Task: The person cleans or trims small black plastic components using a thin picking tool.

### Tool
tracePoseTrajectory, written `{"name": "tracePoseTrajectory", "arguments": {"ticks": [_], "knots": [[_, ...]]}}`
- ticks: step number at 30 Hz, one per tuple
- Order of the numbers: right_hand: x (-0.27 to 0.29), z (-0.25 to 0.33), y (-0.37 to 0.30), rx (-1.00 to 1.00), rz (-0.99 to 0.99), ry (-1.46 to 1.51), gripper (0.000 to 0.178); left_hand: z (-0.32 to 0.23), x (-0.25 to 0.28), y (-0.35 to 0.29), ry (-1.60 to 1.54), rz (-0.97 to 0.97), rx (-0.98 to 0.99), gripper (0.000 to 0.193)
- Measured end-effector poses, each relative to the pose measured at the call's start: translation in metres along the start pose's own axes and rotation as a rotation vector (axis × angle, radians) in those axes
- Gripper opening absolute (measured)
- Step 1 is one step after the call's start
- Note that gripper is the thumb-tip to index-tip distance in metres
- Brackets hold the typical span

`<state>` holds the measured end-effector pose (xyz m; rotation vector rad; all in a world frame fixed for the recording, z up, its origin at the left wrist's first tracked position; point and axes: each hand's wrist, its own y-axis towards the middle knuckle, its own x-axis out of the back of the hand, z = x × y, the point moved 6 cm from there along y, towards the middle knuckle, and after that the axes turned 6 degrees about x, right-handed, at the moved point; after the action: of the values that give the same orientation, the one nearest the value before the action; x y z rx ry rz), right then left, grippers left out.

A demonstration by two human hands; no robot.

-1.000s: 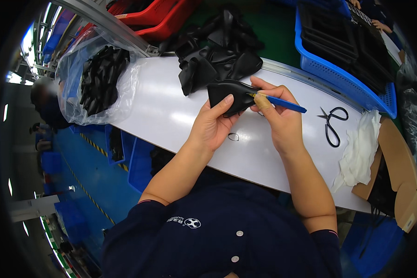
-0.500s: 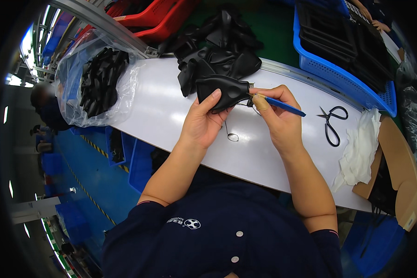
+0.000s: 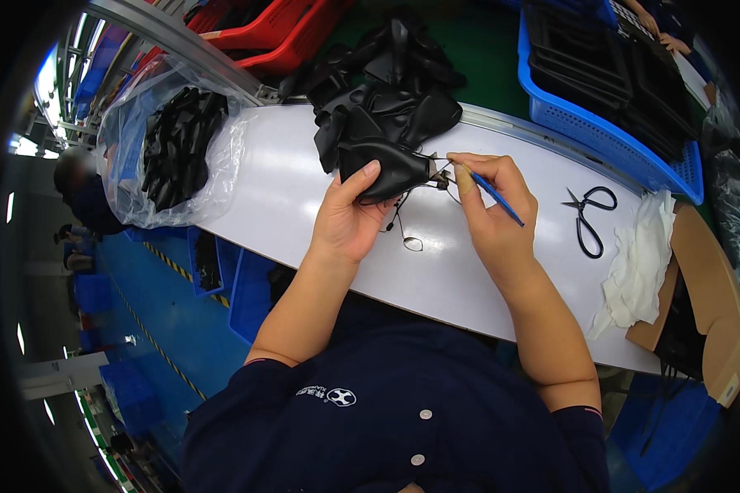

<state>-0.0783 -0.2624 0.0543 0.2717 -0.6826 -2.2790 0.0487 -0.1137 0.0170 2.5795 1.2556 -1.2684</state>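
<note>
A smooth black moulded part (image 3: 382, 168) with a narrow neck lies in my left hand (image 3: 343, 220), thumb on top and fingers underneath. My right hand (image 3: 506, 234) is closed on a slim blue-handled tool (image 3: 503, 202), pinched just right of the neck. Between the neck and the right fingertips are a small metal fitting and thin dark cord; how they join is too small to make out. Below the part, a thin cord ends in a loop (image 3: 413, 244) over the white table (image 3: 288, 238). Behind it rests a pile of similar black parts (image 3: 403, 107).
Black-handled scissors (image 3: 588, 222) lie right of my hand, beside white cloths (image 3: 635, 271) and an open cardboard box (image 3: 711, 287). A blue crate (image 3: 567, 115) of black pieces stands far right. Far left are a clear bag (image 3: 123, 164) of black parts and a red basket (image 3: 259, 37).
The black part and my left hand have shifted slightly left. My right fingertips have drawn away from the neck, uncovering the fitting and cord, and the blue tool tilts more steeply.
</note>
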Motion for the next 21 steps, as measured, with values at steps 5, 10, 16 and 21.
{"name": "tracePoseTrajectory", "arguments": {"ticks": [5, 10, 16, 21], "knots": [[0.02, -0.026, 0.011, -0.102, -0.076, -0.261, 0.008, -0.004, -0.016, -0.016, 0.049, 0.404, 0.09, 0.048], [-0.001, -0.045, -0.003, -0.539, 0.309, 0.01, 0.016, -0.006, -0.012, -0.013, 0.282, 0.186, 0.056, 0.051], [-0.013, -0.003, -0.003, -0.317, 0.196, 0.506, 0.014, -0.015, -0.007, -0.011, 0.48, 0.192, 0.05, 0.051], [-0.022, -0.001, -0.009, -0.274, 0.241, 0.568, 0.013, -0.01, -0.01, -0.01, 0.464, 0.291, 0.13, 0.046]]}}
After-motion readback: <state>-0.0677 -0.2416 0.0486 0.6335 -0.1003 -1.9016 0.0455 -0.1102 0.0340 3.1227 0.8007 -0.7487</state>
